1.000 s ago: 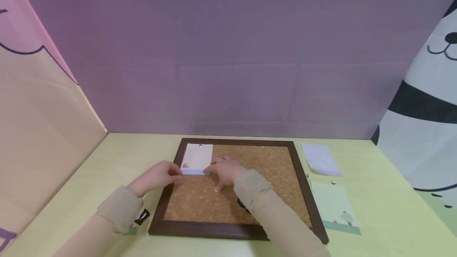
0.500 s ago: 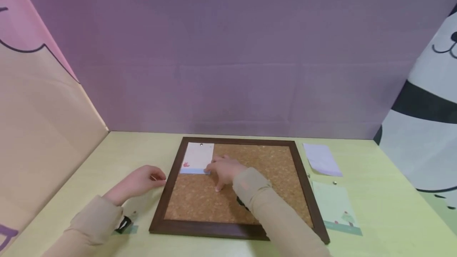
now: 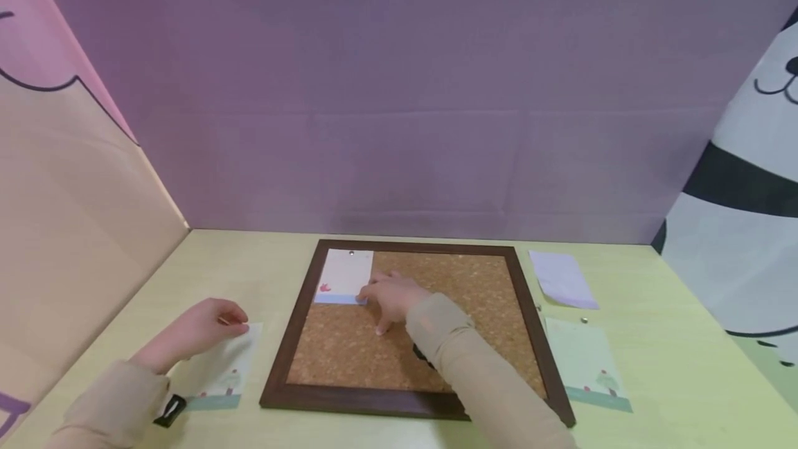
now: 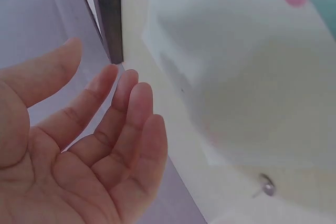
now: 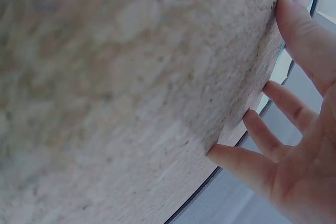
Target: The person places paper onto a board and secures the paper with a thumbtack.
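Note:
A white note with a blue bottom strip (image 3: 344,276) lies at the cork board's (image 3: 399,359) upper left corner, a metal push pin (image 3: 352,253) at its top edge. My right hand (image 3: 394,296) is spread over the board, one fingertip at the note's lower right corner; in the right wrist view its thumb (image 5: 294,22) and other fingertips rest on the cork. My left hand (image 3: 198,331) hovers over a pale green note (image 3: 221,380) left of the board. In the left wrist view its fingers (image 4: 139,108) are loosely bent and hold nothing; a loose push pin (image 4: 268,184) lies beside that note.
The board's dark brown frame (image 3: 368,404) sits raised on the pale yellow table (image 3: 679,373). To its right lie a lilac note (image 3: 563,279), another pale green note (image 3: 586,359) and a push pin (image 3: 584,320). A purple backdrop (image 3: 411,102) stands behind.
My left hand has withdrawn from the note's lower left corner, moving left and down across the frame to above the left green note. The right hand has stayed in place.

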Tool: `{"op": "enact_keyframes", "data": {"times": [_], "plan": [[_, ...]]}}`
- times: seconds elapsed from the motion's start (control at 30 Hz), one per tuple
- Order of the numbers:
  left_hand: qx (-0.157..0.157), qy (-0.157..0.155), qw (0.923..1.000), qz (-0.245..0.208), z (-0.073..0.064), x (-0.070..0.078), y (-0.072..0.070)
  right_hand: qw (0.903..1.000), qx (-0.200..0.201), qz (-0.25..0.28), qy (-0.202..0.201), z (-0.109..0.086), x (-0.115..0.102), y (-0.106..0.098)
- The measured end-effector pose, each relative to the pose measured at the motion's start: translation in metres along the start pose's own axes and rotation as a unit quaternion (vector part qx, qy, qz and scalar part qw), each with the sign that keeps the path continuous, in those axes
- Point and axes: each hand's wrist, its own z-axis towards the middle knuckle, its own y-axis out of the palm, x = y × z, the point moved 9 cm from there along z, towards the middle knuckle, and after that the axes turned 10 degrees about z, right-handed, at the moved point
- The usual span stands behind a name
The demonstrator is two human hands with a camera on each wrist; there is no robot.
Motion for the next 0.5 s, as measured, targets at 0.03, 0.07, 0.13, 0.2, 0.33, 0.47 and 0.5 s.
{"op": "enact_keyframes", "data": {"times": [0.03, 0.07, 0.13, 0.2, 0.33, 0.47, 0.5], "plan": [[-0.001, -0.004, 1.0, 0.001, -0.001, -0.002, 0.0, 1.0, 0.001, 0.001, 0.0, 0.0, 0.0, 0.0], [-0.003, -0.007, 1.0, 0.001, -0.001, -0.005, 0.0, 1.0, 0.001, 0.001, 0.0, 0.0, 0.0, 0.0], [-0.004, -0.011, 0.9999, 0.004, -0.002, -0.009, 0.0, 1.0, 0.0, 0.0, 0.0, 0.0, 0.0, 0.001], [-0.004, -0.016, 0.9998, 0.006, -0.003, -0.013, 0.001, 1.0, 0.0, 0.0, 0.0, 0.001, 0.0, 0.001], [-0.002, -0.026, 0.9996, 0.009, -0.004, -0.021, 0.002, 1.0, 0.0, -0.001, -0.001, 0.001, 0.0, 0.001], [-0.003, -0.038, 0.9993, 0.006, -0.005, -0.028, 0.002, 1.0, 0.002, 0.0, 0.0, 0.001, 0.001, 0.001], [-0.004, -0.043, 0.9991, 0.004, -0.006, -0.03, 0.002, 1.0, 0.003, 0.0, 0.0, 0.001, 0.001, 0.001]]}}
